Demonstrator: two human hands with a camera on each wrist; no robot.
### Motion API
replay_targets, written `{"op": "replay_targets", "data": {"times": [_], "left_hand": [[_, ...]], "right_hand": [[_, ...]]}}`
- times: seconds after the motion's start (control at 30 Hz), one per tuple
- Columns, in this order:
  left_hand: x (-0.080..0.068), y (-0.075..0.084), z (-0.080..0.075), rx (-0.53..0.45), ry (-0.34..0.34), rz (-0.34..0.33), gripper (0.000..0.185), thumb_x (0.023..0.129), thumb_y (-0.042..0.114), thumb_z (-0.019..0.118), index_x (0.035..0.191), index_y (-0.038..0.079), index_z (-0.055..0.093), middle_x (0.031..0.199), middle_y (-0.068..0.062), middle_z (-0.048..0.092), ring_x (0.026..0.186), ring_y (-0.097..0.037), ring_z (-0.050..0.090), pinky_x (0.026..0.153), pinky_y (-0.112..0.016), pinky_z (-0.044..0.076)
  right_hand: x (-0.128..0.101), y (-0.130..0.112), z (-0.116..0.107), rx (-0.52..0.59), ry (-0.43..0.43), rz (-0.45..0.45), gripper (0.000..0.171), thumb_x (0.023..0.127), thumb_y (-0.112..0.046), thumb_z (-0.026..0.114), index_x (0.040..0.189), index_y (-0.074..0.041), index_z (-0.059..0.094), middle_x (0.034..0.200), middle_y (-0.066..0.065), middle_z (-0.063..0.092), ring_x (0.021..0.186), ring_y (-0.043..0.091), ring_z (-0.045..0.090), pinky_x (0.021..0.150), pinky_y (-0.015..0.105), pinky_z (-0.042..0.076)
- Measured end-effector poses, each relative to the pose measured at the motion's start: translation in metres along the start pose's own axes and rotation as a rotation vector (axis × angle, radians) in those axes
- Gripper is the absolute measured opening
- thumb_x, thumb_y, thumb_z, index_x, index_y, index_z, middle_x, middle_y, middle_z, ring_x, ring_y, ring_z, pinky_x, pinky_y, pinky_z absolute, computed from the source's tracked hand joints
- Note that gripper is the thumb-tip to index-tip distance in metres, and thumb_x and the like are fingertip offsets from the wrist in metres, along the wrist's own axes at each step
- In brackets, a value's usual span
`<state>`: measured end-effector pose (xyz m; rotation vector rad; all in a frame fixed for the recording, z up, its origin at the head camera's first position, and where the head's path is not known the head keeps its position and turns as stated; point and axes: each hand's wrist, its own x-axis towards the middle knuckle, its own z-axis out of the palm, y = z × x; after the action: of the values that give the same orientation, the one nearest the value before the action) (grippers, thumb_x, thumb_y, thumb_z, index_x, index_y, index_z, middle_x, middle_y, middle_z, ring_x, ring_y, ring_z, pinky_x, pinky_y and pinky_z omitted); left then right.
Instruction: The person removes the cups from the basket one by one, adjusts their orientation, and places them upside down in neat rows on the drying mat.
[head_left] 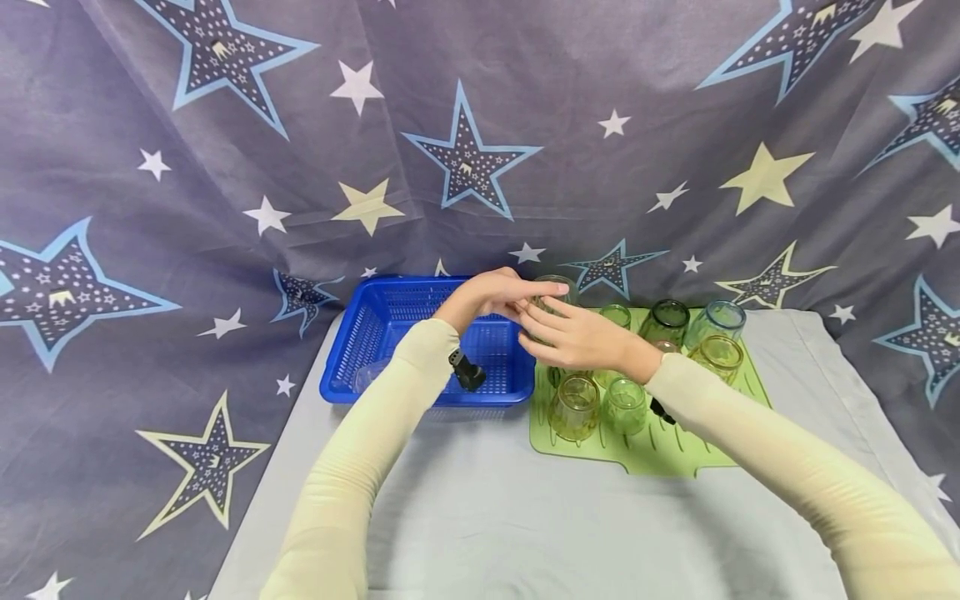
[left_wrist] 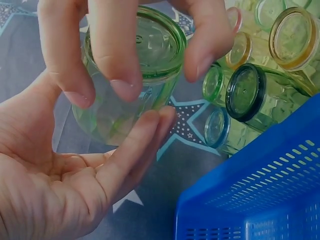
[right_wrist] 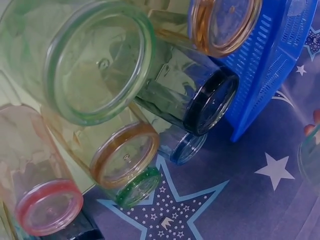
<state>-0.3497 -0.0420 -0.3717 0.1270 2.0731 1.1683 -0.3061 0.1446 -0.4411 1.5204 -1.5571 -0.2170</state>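
In front of the curtain, above the back of a green mat, both hands are at one pale green glass. My left hand grips it from one side, its curled fingers spread round the ringed end in the left wrist view. My right hand holds the glass's body between thumb and fingers. Seen from the head, the hands hide most of this glass. Several tinted glasses stand on the mat below and beside my right hand, among them an amber glass and a green glass.
A blue plastic basket stands left of the mat, with a clear glass inside. Dark, blue and yellow glasses crowd the mat's back right. A star-patterned curtain hangs behind the white-covered table.
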Motion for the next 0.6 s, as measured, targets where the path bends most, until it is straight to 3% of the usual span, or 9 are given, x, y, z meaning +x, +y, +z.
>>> {"op": "replay_targets", "data": {"times": [0.17, 0.3, 0.43, 0.6], "left_hand": [[-0.0012, 0.0006, 0.0021, 0.01, -0.018, -0.002, 0.045, 0.088, 0.054, 0.074, 0.088, 0.009, 0.072, 0.066, 0.005, 0.062, 0.076, -0.009, 0.067, 0.102, -0.039, 0.055], [-0.0027, 0.0012, 0.0037, 0.009, -0.041, 0.003, 0.043, 0.09, 0.052, 0.072, 0.083, 0.009, 0.07, 0.063, 0.005, 0.06, 0.072, -0.008, 0.065, 0.089, -0.032, 0.06], [-0.0028, 0.0011, 0.004, 0.007, -0.054, -0.004, 0.044, 0.091, 0.052, 0.071, 0.087, 0.008, 0.072, 0.073, 0.003, 0.066, 0.074, -0.01, 0.066, 0.078, -0.027, 0.06], [-0.0034, 0.0016, 0.0044, 0.017, -0.074, -0.016, 0.049, 0.092, 0.054, 0.068, 0.097, 0.005, 0.072, 0.083, 0.0, 0.071, 0.08, -0.011, 0.069, 0.086, -0.031, 0.06]], "right_hand": [[-0.0012, 0.0018, -0.0009, -0.013, 0.004, -0.039, 0.03, 0.105, -0.01, 0.04, 0.113, -0.007, 0.069, 0.118, 0.016, 0.07, 0.115, 0.031, 0.066, 0.101, 0.046, 0.053], [-0.0012, 0.0027, -0.0005, -0.025, 0.016, -0.064, 0.033, 0.107, -0.007, 0.037, 0.111, -0.007, 0.07, 0.117, 0.016, 0.07, 0.114, 0.031, 0.067, 0.1, 0.045, 0.054], [-0.0001, 0.0034, -0.0005, -0.046, 0.03, -0.085, 0.034, 0.108, -0.006, 0.036, 0.11, -0.007, 0.07, 0.115, 0.015, 0.071, 0.11, 0.03, 0.068, 0.098, 0.044, 0.055], [0.0014, 0.0044, -0.0009, -0.042, 0.065, -0.104, 0.036, 0.108, -0.006, 0.035, 0.106, -0.005, 0.071, 0.11, 0.015, 0.071, 0.106, 0.03, 0.069, 0.095, 0.042, 0.057]]}}
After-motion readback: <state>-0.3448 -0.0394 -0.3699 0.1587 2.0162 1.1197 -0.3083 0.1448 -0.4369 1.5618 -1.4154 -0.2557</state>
